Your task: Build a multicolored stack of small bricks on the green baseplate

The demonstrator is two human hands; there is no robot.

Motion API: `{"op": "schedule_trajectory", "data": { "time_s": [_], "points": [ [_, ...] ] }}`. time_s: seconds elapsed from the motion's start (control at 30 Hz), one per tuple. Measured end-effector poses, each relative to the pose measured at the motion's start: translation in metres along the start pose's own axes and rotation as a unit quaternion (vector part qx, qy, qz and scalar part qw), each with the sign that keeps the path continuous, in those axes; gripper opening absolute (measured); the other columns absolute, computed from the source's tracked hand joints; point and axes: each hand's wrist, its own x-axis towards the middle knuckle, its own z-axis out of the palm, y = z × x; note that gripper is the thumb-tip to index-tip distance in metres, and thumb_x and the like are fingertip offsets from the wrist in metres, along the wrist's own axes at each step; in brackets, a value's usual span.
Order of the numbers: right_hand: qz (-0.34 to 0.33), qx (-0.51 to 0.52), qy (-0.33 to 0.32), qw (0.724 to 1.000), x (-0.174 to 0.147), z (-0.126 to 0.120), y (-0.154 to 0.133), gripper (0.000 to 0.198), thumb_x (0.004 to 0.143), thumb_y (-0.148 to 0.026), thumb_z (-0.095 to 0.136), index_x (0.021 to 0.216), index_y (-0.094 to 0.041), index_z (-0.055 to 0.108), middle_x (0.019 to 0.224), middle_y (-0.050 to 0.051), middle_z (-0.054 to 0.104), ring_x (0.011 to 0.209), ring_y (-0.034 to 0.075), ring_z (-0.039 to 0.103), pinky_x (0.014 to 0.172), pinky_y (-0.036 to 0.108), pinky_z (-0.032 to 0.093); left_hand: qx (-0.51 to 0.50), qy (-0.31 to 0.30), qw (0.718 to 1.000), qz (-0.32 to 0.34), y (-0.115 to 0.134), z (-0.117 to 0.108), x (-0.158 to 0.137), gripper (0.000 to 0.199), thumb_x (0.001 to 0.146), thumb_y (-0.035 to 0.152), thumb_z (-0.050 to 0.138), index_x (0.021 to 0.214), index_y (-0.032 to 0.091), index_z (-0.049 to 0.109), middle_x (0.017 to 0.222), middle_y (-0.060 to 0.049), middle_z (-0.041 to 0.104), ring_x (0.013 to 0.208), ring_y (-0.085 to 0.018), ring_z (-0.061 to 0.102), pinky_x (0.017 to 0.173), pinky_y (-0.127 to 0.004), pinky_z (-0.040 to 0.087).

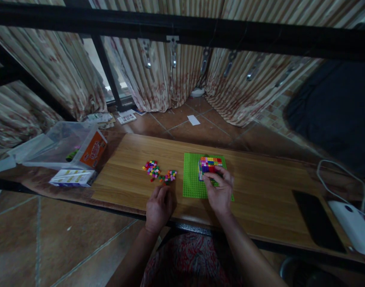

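A green studded baseplate lies on the wooden board, bearing a built block of small multicoloured toy bricks. My right hand is over the plate, thumb and forefinger pinched together at the near left corner of the block. Whatever is between those fingertips is too small to make out. Left of the plate is a loose pile of small coloured bricks, with more bricks beside it. Just on the near side of these, my left hand rests on the board with fingers curled in; its fingertips are hidden.
A clear plastic bin with an orange label and a white-and-purple box stand at the left. On the right lie a black flat object and a white device with a cable. A dark metal bar crosses above.
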Motion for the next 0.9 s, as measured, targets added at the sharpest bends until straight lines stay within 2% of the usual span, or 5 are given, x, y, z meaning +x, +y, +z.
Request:
{"op": "schedule_trajectory", "data": {
  "time_s": [0.67, 0.8, 0.9],
  "points": [
    [-0.038, -0.071, -0.034, 0.996, 0.000, 0.002, 0.000, 0.019, 0.090, -0.035, 0.056, 0.086, -0.028, 0.074, 0.109, 0.005, 0.062, 0.104, 0.024, 0.051, 0.091, 0.041, 0.035, 0.004, 0.010, 1.000, 0.006, 0.001, -0.001, 0.001, 0.015, 0.089, 0.021, 0.050, 0.101, 0.020, 0.060, 0.095, -0.006, 0.065, 0.088, -0.018, 0.065, 0.077, -0.027, 0.052],
    [-0.049, -0.054, -0.037, 0.997, -0.001, -0.002, 0.001, 0.021, 0.090, -0.037, 0.056, 0.091, -0.028, 0.074, 0.111, 0.005, 0.062, 0.105, 0.024, 0.052, 0.092, 0.042, 0.036, 0.002, 0.008, 1.000, 0.013, 0.001, -0.001, 0.001, 0.015, 0.090, 0.021, 0.049, 0.100, 0.020, 0.060, 0.094, -0.006, 0.065, 0.085, -0.017, 0.064, 0.076, -0.027, 0.051],
    [-0.050, -0.005, -0.029, 0.998, -0.003, -0.010, 0.004, 0.026, 0.092, -0.038, 0.051, 0.103, -0.027, 0.072, 0.114, 0.007, 0.063, 0.107, 0.022, 0.055, 0.094, 0.042, 0.040, 0.001, 0.007, 1.000, 0.014, 0.000, -0.001, 0.001, 0.015, 0.090, 0.021, 0.048, 0.099, 0.020, 0.060, 0.093, -0.006, 0.065, 0.084, -0.017, 0.064, 0.075, -0.026, 0.051]
  ]
}}
